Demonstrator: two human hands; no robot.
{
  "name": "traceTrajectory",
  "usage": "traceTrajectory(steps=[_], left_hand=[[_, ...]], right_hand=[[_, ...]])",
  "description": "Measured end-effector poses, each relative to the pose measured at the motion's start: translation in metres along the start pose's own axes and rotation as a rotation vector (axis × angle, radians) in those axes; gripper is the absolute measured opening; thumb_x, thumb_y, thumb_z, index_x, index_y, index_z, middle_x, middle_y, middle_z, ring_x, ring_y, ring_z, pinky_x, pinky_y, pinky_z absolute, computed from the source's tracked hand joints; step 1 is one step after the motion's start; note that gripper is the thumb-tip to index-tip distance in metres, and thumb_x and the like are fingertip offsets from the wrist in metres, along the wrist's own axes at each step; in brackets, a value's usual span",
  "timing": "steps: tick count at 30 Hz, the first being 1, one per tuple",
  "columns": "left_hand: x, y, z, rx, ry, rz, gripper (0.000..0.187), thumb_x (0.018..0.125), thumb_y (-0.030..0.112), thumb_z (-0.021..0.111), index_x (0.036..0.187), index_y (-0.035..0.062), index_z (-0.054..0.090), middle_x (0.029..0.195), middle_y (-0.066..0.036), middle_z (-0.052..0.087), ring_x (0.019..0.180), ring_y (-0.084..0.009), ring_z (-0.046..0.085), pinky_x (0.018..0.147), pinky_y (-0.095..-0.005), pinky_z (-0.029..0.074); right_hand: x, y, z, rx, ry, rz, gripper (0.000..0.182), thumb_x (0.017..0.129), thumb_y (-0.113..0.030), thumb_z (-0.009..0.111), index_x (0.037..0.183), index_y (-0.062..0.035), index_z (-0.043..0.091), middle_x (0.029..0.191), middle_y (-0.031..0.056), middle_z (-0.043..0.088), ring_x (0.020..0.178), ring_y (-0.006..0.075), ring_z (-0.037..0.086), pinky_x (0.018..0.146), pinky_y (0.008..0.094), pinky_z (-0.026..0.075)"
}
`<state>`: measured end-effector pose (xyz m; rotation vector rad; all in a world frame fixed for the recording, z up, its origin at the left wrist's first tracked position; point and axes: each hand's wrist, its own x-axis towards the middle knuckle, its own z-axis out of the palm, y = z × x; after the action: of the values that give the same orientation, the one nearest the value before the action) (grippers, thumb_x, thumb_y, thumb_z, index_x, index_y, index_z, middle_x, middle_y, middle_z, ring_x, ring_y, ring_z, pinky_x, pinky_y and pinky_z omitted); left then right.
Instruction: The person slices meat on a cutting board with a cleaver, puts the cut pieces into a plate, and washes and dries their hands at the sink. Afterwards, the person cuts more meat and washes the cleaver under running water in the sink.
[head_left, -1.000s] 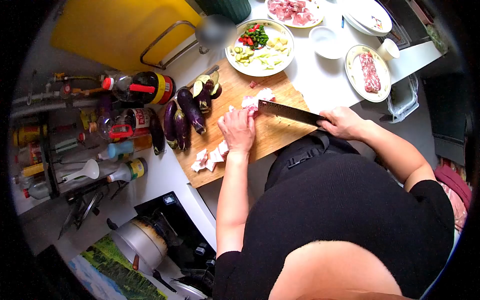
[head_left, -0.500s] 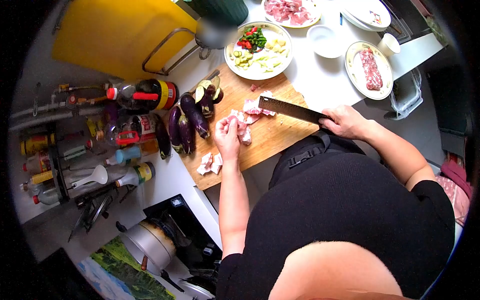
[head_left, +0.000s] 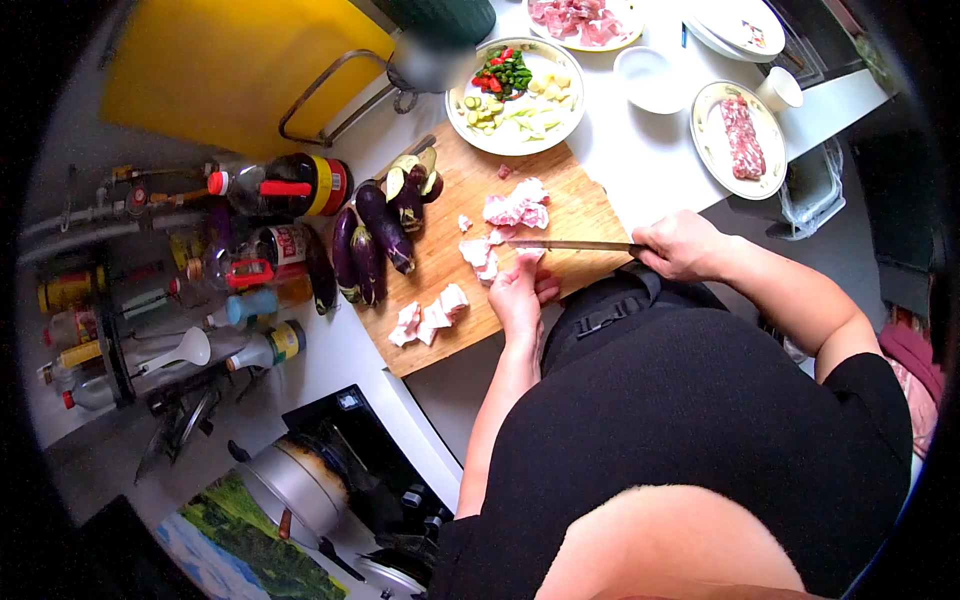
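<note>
My right hand is wrapped round the handle of a cleaver. Its blade appears edge-on, pointing left across the wooden cutting board. Just below the blade, my left hand pinches a piece of pale pink, fatty meat against the board. More meat pieces lie to the left of the blade tip, and a larger heap of meat sits above it. Cut fatty chunks rest at the board's lower left corner. Several purple eggplants lie along the board's left side.
Beyond the board stands a plate of chopped vegetables. To the right are a white bowl and a plate with a meat slab. Sauce bottles crowd the left; a metal pot is at lower left.
My left hand has moved right and down from the board's middle to beside the blade. The cleaver has turned from broadside to edge-on. The lower left meat pile has grown.
</note>
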<state>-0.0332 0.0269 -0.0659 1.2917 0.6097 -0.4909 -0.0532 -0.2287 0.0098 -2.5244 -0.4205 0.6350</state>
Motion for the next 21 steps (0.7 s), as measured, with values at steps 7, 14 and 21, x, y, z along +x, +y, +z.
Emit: traceTrajectory(steps=[7,14,21], left_hand=[[-0.006,0.009,0.003,0.148,0.033,-0.037,0.016,0.092,0.011,0.047,0.092,-0.0008,0.058,0.069,-0.011,0.063,0.053,-0.0185,0.063,0.04,-0.0243,0.046],[-0.007,0.01,0.005,0.164,0.033,-0.017,0.016,0.092,0.013,0.049,0.09,-0.0002,0.059,0.068,-0.01,0.062,0.05,-0.0171,0.061,0.039,-0.024,0.045],[-0.005,0.006,0.005,0.153,0.034,0.007,0.016,0.092,0.011,0.048,0.095,-0.0015,0.057,0.068,-0.011,0.062,0.05,-0.0195,0.061,0.04,-0.0248,0.046]], right_hand=[[0.008,0.002,-0.001,-0.138,-0.041,-0.118,0.02,0.082,-0.023,0.055,0.083,-0.0036,0.055,0.067,0.0171,0.06,0.063,0.0349,0.061,0.06,0.0446,0.049],[0.013,0.001,-0.021,-0.211,-0.112,-0.134,0.019,0.083,-0.021,0.055,0.084,-0.0023,0.054,0.065,0.0175,0.06,0.063,0.0352,0.061,0.061,0.0445,0.05],[0.023,0.0,-0.02,-0.181,-0.131,-0.203,0.016,0.08,-0.017,0.055,0.078,-0.0011,0.052,0.06,0.0184,0.057,0.058,0.0354,0.06,0.057,0.0449,0.048]])
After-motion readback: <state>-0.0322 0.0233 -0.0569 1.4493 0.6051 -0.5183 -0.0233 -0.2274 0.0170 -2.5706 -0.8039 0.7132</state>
